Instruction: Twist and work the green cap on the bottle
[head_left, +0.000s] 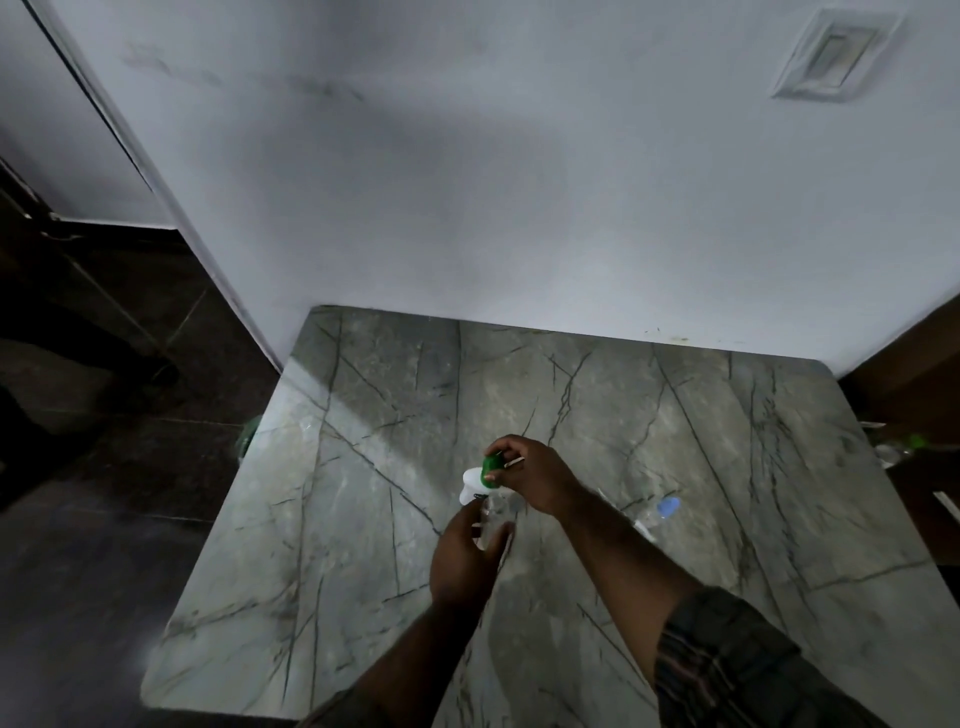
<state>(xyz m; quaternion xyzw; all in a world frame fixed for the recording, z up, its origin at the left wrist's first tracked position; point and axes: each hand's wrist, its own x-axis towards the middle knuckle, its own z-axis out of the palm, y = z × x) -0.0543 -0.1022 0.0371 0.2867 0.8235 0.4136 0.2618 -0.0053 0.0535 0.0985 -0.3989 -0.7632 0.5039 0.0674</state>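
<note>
While left hand (464, 558) fingers grip clear bottle (492, 522), right hand (530, 475) fingers pinch green cap (491, 464)

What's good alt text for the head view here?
Seen from above, a person's left hand grips a clear plastic bottle upright on a grey veined marble table, while the right hand pinches its green cap. A second clear bottle with a blue cap lies on the table to the right, against a plain white wall.
</note>
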